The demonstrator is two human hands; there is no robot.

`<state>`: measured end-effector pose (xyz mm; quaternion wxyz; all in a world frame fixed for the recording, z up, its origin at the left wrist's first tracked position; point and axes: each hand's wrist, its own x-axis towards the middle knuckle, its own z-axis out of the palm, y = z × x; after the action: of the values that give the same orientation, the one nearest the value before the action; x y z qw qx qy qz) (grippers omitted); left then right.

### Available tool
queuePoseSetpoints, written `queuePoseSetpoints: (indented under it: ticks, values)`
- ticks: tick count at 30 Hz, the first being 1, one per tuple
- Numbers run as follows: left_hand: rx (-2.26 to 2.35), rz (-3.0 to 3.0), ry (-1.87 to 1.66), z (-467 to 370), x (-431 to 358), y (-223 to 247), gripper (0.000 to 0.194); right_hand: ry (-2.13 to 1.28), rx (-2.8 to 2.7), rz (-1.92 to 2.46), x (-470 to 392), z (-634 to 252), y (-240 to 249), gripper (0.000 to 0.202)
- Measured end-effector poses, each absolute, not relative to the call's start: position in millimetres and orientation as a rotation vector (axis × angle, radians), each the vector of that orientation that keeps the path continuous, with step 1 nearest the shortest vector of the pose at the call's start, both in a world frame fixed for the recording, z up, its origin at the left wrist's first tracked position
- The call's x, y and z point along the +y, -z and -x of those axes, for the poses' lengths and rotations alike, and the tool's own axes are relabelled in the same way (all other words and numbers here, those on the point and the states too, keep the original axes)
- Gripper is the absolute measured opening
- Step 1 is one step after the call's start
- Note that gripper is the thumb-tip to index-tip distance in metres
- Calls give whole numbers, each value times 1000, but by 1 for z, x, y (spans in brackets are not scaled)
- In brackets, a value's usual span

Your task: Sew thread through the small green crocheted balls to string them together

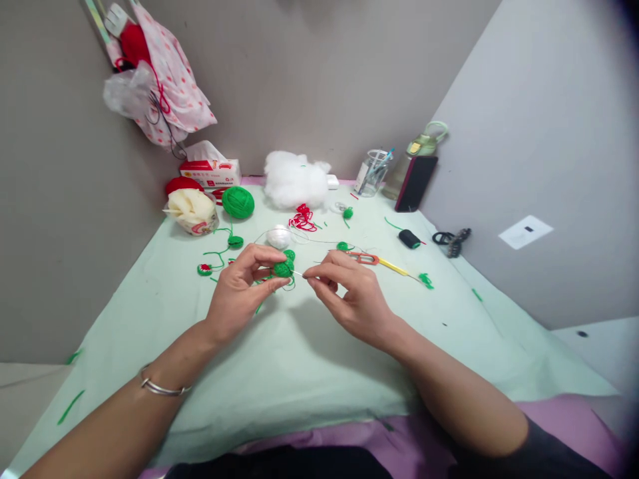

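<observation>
Above the middle of the table, my left hand [244,283] pinches a small green crocheted piece [284,266] between thumb and fingers. To its right, my right hand [349,289] is closed on a thin needle [297,273], whose other end meets the green piece. A dark thread [319,238] arches behind both hands. Just beyond the left hand sits a white ball of yarn [278,236]. Behind the right hand lie small orange scissors or a cutter [363,258] and a yellow-handled crochet hook [393,267]; the hand partly hides the orange tool.
A green yarn ball [238,202], white stuffing [295,179], red yarn [302,218] and a tissue box [210,171] stand toward the back. A glass jar [372,174], a phone [416,184] and a black thread spool [409,239] are at right. Green scraps lie scattered.
</observation>
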<state>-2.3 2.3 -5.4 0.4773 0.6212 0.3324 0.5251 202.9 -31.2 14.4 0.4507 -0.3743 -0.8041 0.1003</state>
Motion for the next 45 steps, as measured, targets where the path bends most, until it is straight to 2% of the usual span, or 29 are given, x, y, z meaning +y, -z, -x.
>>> queuePoseSetpoints:
  ticks: [13, 29, 40, 45]
  values:
    - [774, -1407, -1289, -1, 2, 6, 23, -680, -1827, 1014, -30, -198, -12, 11]
    - [786, -1341, -1260, -4, -2, 2, 26, -805, -1828, 1023, -29, -195, -11, 7]
    - [770, -1331, -1254, -1, 0, 3, 25, -821, -1823, 980, -28, -198, -9, 11]
    - [761, -1388, -1249, -3, -2, 4, 24, -1012, -1641, 1029, -27, -194, -7, 10]
